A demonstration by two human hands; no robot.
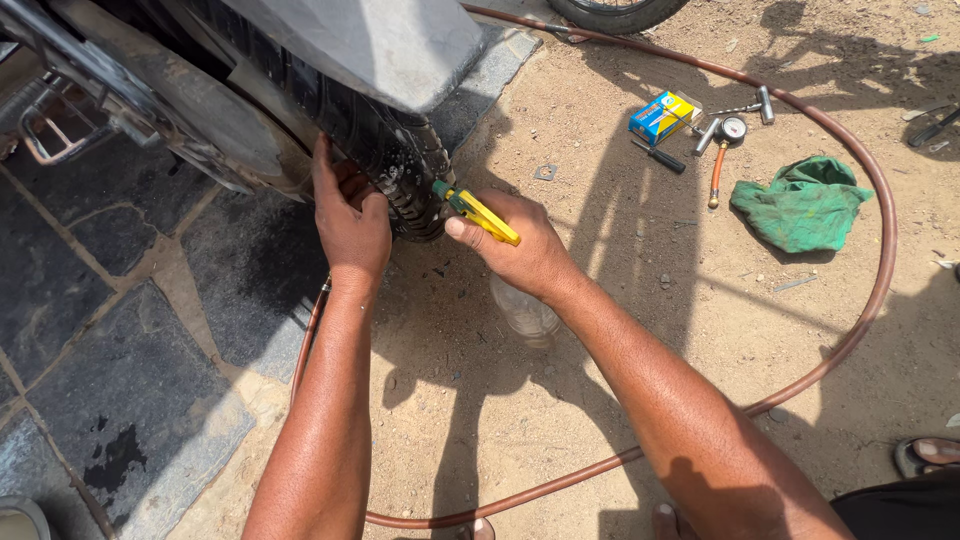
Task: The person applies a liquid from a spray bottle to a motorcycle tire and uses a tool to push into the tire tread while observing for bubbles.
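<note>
A black motorcycle tyre [395,150] with wet tread stands under a grey mudguard [380,40] at the top left. My left hand [350,215] presses flat against the tyre's side, fingers spread over the tread. My right hand [520,250] grips a tool with a yellow handle [485,215]; its green tip [440,188] points into the tread next to my left hand. A clear plastic bottle [525,315] lies on the ground beneath my right wrist, partly hidden.
A brown air hose [880,270] loops around over the sandy ground. A blue and yellow box [660,117], a pressure gauge [733,128], a screwdriver [660,157] and a green rag [800,205] lie at the upper right. Dark stone paving [110,350] covers the left.
</note>
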